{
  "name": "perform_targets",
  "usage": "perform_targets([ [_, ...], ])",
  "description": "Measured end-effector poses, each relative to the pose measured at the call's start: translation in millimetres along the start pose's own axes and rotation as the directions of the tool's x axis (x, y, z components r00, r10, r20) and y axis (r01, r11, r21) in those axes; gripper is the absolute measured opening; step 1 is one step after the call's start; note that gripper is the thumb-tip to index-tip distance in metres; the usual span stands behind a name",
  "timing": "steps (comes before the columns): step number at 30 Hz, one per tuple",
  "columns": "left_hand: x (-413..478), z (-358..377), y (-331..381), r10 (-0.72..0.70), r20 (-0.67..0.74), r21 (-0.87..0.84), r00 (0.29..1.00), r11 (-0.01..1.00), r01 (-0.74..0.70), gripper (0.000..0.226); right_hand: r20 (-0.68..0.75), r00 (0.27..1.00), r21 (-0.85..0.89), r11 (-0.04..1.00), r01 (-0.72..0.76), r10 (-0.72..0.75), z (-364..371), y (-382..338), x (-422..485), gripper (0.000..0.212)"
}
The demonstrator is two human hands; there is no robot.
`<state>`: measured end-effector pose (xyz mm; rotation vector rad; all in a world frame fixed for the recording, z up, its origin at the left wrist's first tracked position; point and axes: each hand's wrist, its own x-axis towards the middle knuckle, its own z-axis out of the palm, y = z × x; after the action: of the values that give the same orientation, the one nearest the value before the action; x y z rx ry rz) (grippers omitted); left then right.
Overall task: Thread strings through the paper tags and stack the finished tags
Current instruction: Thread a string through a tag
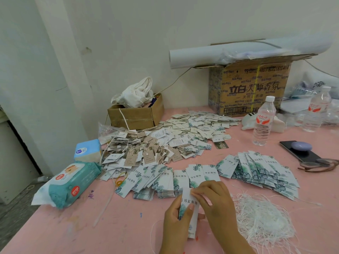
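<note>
My left hand (pixel 177 224) grips a white paper tag (pixel 189 203) with a green leaf print, held upright above the pink table (pixel 91 226). My right hand (pixel 214 197) pinches the tag's top end. A thin white string (pixel 153 230) curves down to the left of my left hand. A tangle of white strings (pixel 264 217) lies at the right. Fanned rows of leaf-print tags lie ahead (pixel 156 182) and to the right (pixel 260 171). A large heap of tags with strings (pixel 165 142) spreads behind them.
Wet-wipe packs (pixel 71 184) and a blue tissue pack (pixel 88 150) sit at the left edge. A small cardboard box (pixel 135 116) and a large printed carton (pixel 251 88) stand by the wall. Water bottles (pixel 263 121), a phone (pixel 299 151) and glasses (pixel 319 165) lie right.
</note>
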<state>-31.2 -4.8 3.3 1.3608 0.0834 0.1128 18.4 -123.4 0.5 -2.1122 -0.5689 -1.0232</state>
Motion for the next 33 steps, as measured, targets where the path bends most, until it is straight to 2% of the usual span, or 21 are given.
perform_targets([
  [2, 0, 1, -1, 0.005, 0.013, 0.024, 1.000, 1.000, -0.005, 0.028, 0.027, 0.995, 0.090, 0.992, -0.093, 0.091, 0, -2, 1, 0.020],
  [4, 0, 1, -2, 0.027, 0.016, 0.052, 1.000, 0.998, -0.027, 0.034, 0.111, 0.942, 0.293, 0.896, -0.334, 0.316, 0, -6, 4, 0.024],
  [5, 1, 1, -3, 0.034, 0.010, 0.065, 0.999, 0.997, -0.035, 0.035, 0.180, 0.887, 0.384, 0.799, -0.462, 0.426, 0, -8, 5, 0.026],
  [7, 2, 0, -4, 0.041, 0.011, 0.092, 0.999, 0.995, -0.041, 0.037, 0.367, 0.737, 0.506, 0.543, -0.670, 0.567, -2, -9, 9, 0.020],
  [9, 2, -1, -4, 0.048, 0.026, 0.120, 0.999, 0.991, -0.051, 0.037, 0.560, 0.578, 0.547, 0.259, -0.796, 0.594, -6, -8, 12, 0.013],
  [10, 2, -1, -4, 0.050, 0.033, 0.127, 0.998, 0.990, -0.054, 0.037, 0.614, 0.527, 0.545, 0.167, -0.821, 0.588, -7, -7, 12, 0.011],
  [12, 2, -1, -4, 0.050, 0.040, 0.129, 0.998, 0.990, -0.055, 0.037, 0.681, 0.454, 0.508, 0.075, -0.858, 0.575, -7, -4, 13, 0.010],
  [15, 2, -1, -4, 0.049, 0.037, 0.131, 0.998, 0.990, -0.053, 0.040, 0.744, 0.394, 0.418, 0.084, -0.905, 0.539, -9, 0, 13, 0.013],
  [20, 3, -1, -5, 0.056, 0.051, 0.165, 0.997, 0.984, -0.063, 0.037, 0.753, 0.423, 0.418, 0.131, -0.899, 0.503, -11, 6, 14, 0.017],
  [23, 2, -3, -2, -0.003, 0.025, 0.070, 1.000, 0.998, 0.002, 0.027, 0.757, 0.426, 0.403, 0.159, -0.901, 0.495, -11, 7, 12, 0.015],
  [25, 3, -6, 0, -0.077, 0.017, -0.061, 0.997, 0.995, 0.077, 0.030, 0.772, 0.415, 0.408, 0.124, -0.904, 0.481, -12, 9, 12, 0.013],
  [28, 3, -8, 3, -0.136, 0.072, -0.198, 0.988, 0.969, 0.147, 0.047, 0.815, 0.402, 0.442, 0.001, -0.897, 0.418, -14, 12, 12, 0.012],
  [32, 3, -7, 0, -0.111, 0.054, -0.176, 0.992, 0.977, 0.118, 0.022, 0.832, 0.387, 0.422, 0.001, -0.907, 0.397, -14, 12, 11, 0.014],
  [33, 3, -6, 0, -0.109, 0.045, -0.160, 0.993, 0.980, 0.115, 0.022, 0.837, 0.384, 0.419, -0.005, -0.908, 0.389, -14, 12, 11, 0.015],
])
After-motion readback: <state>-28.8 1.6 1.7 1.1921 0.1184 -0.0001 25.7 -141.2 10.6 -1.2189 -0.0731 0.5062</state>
